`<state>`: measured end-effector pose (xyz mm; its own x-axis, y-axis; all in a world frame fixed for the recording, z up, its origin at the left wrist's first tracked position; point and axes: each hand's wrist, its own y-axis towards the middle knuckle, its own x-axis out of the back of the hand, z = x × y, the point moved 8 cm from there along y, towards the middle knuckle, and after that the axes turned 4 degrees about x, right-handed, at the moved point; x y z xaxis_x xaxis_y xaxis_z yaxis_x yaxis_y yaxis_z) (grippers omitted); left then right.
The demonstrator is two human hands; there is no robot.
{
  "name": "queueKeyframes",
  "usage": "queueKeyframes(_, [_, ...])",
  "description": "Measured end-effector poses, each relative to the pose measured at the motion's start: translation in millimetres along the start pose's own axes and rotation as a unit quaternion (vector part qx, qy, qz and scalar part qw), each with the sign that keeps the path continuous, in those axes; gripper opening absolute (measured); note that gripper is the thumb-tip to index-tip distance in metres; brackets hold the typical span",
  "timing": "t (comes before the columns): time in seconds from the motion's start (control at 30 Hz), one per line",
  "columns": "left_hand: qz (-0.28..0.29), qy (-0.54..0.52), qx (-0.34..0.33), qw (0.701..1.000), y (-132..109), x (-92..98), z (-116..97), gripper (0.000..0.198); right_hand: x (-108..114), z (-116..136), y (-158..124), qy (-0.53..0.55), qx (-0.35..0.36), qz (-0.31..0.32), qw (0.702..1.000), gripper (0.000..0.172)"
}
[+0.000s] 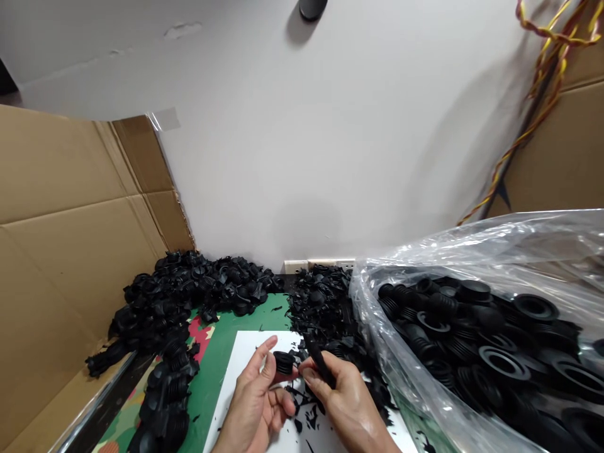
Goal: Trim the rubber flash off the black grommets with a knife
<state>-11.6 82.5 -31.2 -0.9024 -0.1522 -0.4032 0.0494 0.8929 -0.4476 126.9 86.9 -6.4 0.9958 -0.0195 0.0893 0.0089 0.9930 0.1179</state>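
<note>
My left hand pinches a small black ribbed rubber bellows between thumb and fingers, with the other fingers curled below. Close beside it, my right hand is wrapped round a slim black tool; its working tip is too small to make out. The right fingertips come near the bellows, and I cannot tell whether they touch it. Under both hands lies a white sheet strewn with black rubber scraps.
Black rubber parts are heaped at the left and back. Trimmings pile up behind the right hand. At right, a clear plastic bag holds many ribbed bellows. Cardboard stands at left; a wall closes the back.
</note>
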Motion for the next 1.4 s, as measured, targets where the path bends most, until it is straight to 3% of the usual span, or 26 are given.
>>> queueKeyframes(0.1, [0.025, 0.058, -0.021, 0.998, -1, -6.0, 1, 0.068, -1, -1, 0, 0.012, 0.002, -0.003, 1.0, 0.021])
queueKeyframes(0.33, [-0.012, 0.17, -0.119, 0.978, 2, 1.8, -9, 0.053, 1, -3, -1, 0.011, -0.01, 0.009, 1.0, 0.022])
queueKeyframes(0.53, [-0.048, 0.164, -0.143, 0.975, -1, 6.2, -16, 0.037, -1, 3, -3, -0.04, -0.005, 0.013, 0.999, 0.023])
queueKeyframes(0.8, [-0.071, 0.198, -0.217, 0.953, -12, 2.1, -28, 0.016, -1, 14, -6, -0.143, 0.062, -0.003, 0.988, 0.021])
queueKeyframes(1.07, [-0.101, 0.186, -0.271, 0.939, -21, 4.4, -31, 0.016, -13, 13, -13, -0.202, 0.07, -0.025, 0.977, 0.009])
queueKeyframes(1.2, [-0.064, 0.14, -0.247, 0.957, -22, 2.0, -29, 0.028, -10, 10, -10, -0.209, 0.068, -0.027, 0.975, 0.007])
queueKeyframes(1.3, [-0.01, 0.089, -0.216, 0.972, -21, -3.6, -27, 0.036, 8, 1, -1, -0.247, 0.033, -0.053, 0.967, 0.004])
queueKeyframes(1.4, [0.025, 0.073, -0.192, 0.978, -19, -8.2, -26, 0.039, 29, 0, 6, -0.214, 0.024, -0.097, 0.972, 0.013])
